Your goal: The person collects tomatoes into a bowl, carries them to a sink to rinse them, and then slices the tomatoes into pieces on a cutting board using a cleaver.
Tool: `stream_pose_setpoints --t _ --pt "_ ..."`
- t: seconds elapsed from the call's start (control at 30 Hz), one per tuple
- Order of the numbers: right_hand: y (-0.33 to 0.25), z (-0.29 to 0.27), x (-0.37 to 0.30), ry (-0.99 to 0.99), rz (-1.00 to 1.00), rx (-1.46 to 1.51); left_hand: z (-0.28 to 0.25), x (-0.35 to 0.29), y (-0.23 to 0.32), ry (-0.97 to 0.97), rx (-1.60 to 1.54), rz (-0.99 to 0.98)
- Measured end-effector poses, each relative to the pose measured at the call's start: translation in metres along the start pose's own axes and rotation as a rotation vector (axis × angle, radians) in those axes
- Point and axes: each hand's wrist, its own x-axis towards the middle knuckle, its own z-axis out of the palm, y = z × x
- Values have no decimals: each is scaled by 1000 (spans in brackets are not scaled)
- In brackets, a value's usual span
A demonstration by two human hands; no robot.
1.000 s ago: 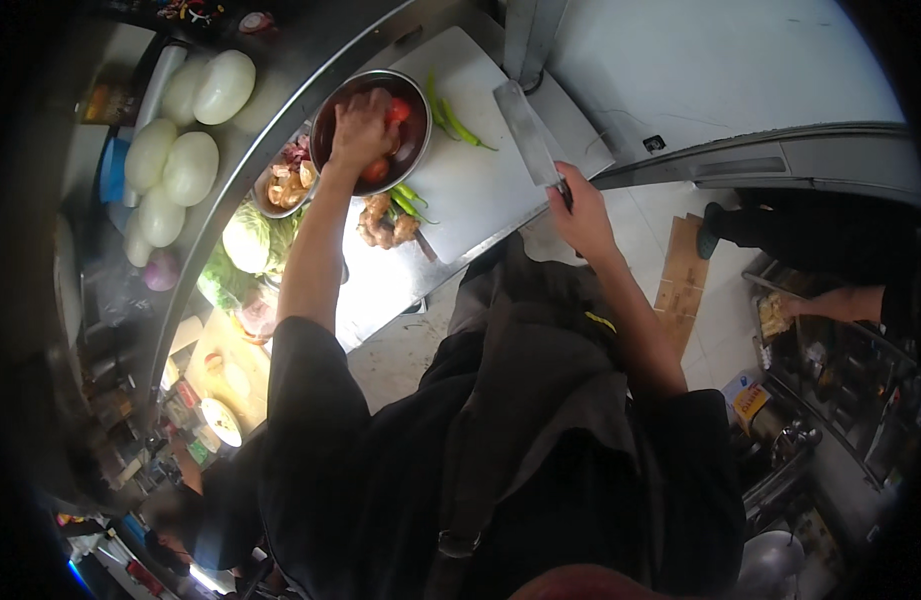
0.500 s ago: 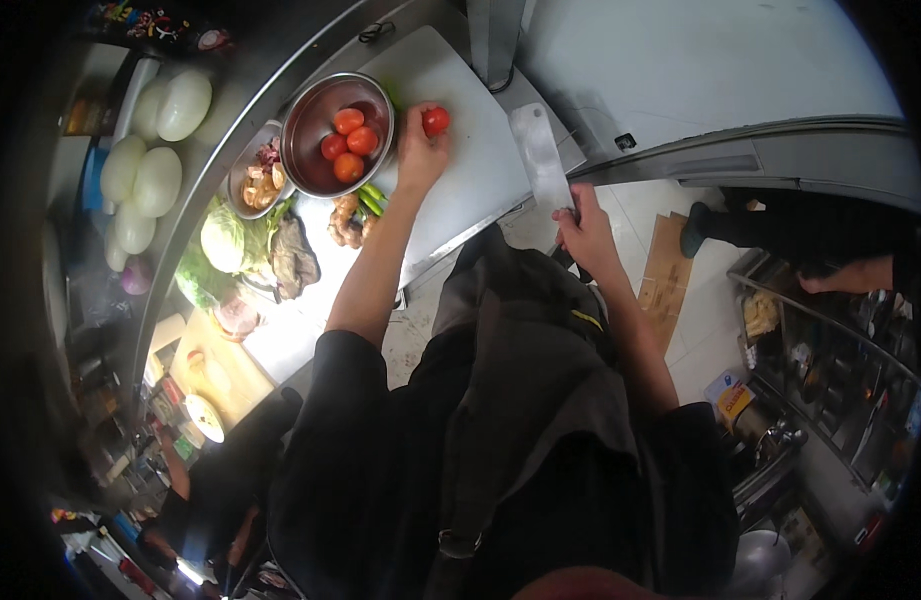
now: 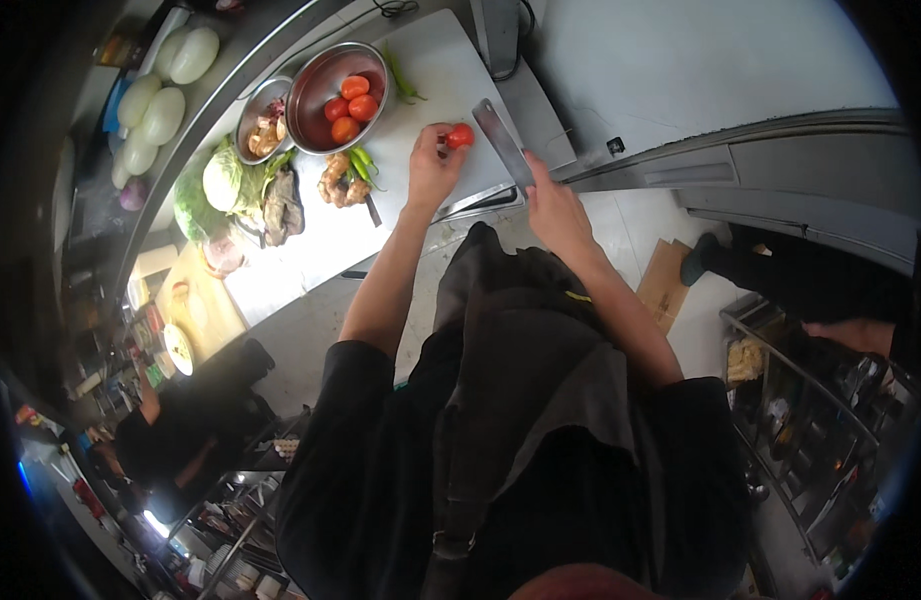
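Tomato: the single red fruit (image 3: 461, 135) is at the near right part of the white cutting board (image 3: 435, 65); whether it rests on the board or is held just above it cannot be told.
Left hand: the fingers and thumb of this hand (image 3: 435, 165) pinch the tomato from its left and near sides, leaving the right side uncovered.
Tomato, handling: judged light and round, with taut, smooth skin, probably slippery if wet; the flesh should bruise under a hard squeeze.
Tomato, hold: best taken at the sides with light, curled fingertips, kept behind the side facing the blade.
Cleaver: the broad steel blade (image 3: 502, 146) stands to the right of the tomato, apart from it.
Right hand: the fingers (image 3: 541, 180) are wrapped around the cleaver's handle, which they largely hide.
Cleaver, handling: judged stiff and the heavier of the 2 held things; the handle, close to the blade, is the sound place to grip.
Steel bowl: this vessel (image 3: 302, 78), left of the left hand, holds 4 more tomatoes (image 3: 362, 107).
Bench: the surface (image 3: 325, 240) also carries ginger (image 3: 338, 183) and green peppers (image 3: 360, 163).
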Motion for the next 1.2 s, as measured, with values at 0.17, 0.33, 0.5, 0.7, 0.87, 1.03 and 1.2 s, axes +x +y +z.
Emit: stream_pose_setpoints --t 0.17,0.33,0.5,0.7,0.87,1.03,1.2 --pt "-12 -2 2 -65 -85 -144 6 1 2 61 -8 84" --pt "-32 -16 4 -149 -126 -331 8 4 -8 32 -37 101" --pt "-39 0 24 -176 -130 -332 2 2 -12 -17 82 141" --pt "-16 40 59 -128 -150 -231 0 1 -4 -2 79 239" --pt "-2 46 63 -64 -149 -36 -14 -5 -22 116 131 266" --pt "-13 41 50 -59 -219 -96 -37 -12 -20 -9 222 285" --pt "-28 30 39 -110 -193 -263 -41 -4 -20 -8 305 414"
